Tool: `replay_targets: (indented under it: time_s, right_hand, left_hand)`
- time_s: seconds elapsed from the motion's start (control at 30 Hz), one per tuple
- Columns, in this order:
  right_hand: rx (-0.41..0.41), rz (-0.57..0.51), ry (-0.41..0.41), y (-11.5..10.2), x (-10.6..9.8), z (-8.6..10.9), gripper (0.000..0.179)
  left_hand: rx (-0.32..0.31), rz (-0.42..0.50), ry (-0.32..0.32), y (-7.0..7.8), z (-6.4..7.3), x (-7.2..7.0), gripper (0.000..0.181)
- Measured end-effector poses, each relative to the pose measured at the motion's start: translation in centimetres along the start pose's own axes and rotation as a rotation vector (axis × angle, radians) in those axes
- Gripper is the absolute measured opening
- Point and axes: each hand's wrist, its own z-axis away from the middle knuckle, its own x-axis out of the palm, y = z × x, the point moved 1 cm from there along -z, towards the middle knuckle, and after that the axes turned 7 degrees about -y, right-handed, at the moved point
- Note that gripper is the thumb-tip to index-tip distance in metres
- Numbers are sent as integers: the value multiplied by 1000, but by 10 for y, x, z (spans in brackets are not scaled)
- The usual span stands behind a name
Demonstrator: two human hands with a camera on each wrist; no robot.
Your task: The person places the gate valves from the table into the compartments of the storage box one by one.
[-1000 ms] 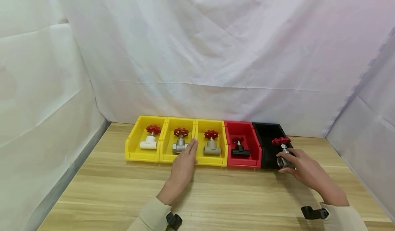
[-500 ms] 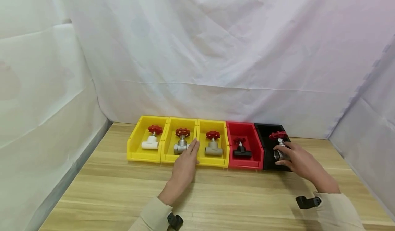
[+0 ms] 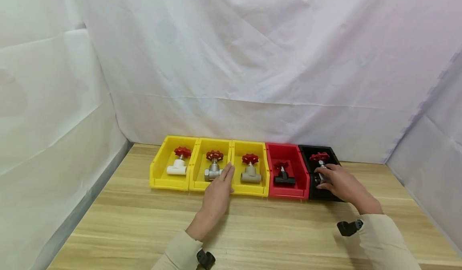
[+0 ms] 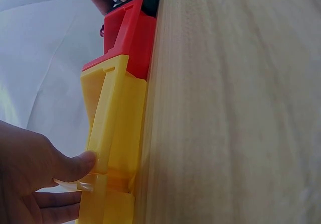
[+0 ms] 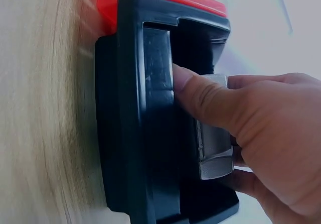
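Observation:
My right hand (image 3: pixel 344 183) grips the metal body of a gate valve (image 5: pixel 214 146) with a red handwheel (image 3: pixel 319 156). It holds the valve low inside the black bin (image 3: pixel 325 196); whether the valve touches the floor is hidden. My left hand (image 3: pixel 216 193) rests, fingers straight, at the divider between the middle and right yellow bins (image 3: pixel 249 191). In the left wrist view its thumb (image 4: pixel 77 166) touches the front of a yellow bin. Under its fingers, partly covered, lies a silver valve (image 3: pixel 213 172) with a red wheel.
The left yellow bin (image 3: pixel 169 185) holds a white valve (image 3: pixel 177 167). A grey-beige valve (image 3: pixel 250 174) stands in the right yellow bin, and a black valve (image 3: pixel 284 178) in the red bin (image 3: pixel 288 192). The bins form one row on a wooden table (image 3: pixel 274 234), before a white curtain (image 3: pixel 231 61).
My right hand has moved left and further into the black bin, bringing the valve lower inside it. The left hand stays in place at the yellow bins.

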Motion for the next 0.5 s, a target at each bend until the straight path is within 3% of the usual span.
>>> replay_targets:
  time_s: [0.27,0.5]
  right_hand:
    - [40,-14,-98,6,9,-12,46]
    - [31,-14,-115,9,18,-18,45]
  left_hand:
    - [3,-2,6,1,0,-1,63]
    - [-5,-4,-5,1,0,0,63]
